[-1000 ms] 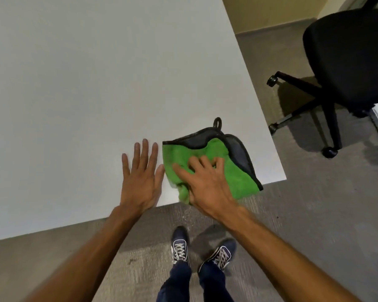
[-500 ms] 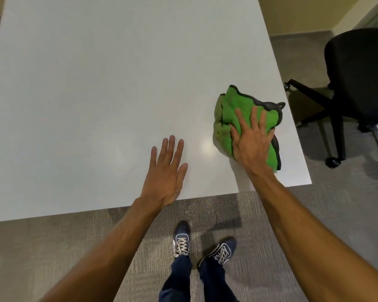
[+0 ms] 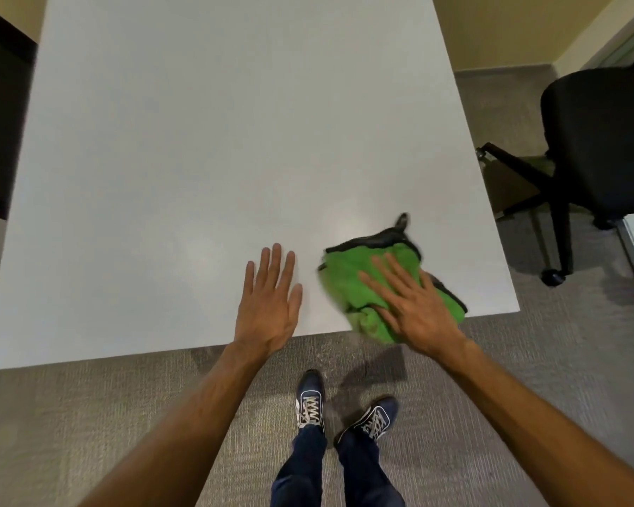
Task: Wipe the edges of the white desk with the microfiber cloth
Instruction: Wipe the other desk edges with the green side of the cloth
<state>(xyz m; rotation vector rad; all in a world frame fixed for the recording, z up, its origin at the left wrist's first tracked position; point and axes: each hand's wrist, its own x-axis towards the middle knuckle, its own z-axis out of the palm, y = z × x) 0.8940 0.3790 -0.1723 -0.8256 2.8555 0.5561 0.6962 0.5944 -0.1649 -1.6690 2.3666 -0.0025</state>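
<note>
Two bare hands lie on the white worktop, both close to its near edge. The left hand rests palm down with fingers straight and only slightly apart, holding nothing; its wrist crosses the near edge and the forearm runs back toward the camera. The right hand lies flat on top of the cloth, fingers spread and pointing to the far left, pressing it against the worktop rather than pinching it.

The cloth is green with a dark border and a small dark loop at its far corner. It is bunched, and sits near the near right corner of the worktop, just right of the left hand with a narrow strip of bare surface between them. Its near fold hangs a little past the near edge, below the right palm. The cloth's left side looks blurred.

The rest of the worktop is bare, with faint light patches on the surface just beyond the hands.

Below the near edge, grey carpet shows, along with two dark blue shoes with white laces and dark trouser legs. To the right, well apart from the worktop, stands a black chair on a wheeled base; one castor is near the worktop's right side. A dark panel shows at the far left.
</note>
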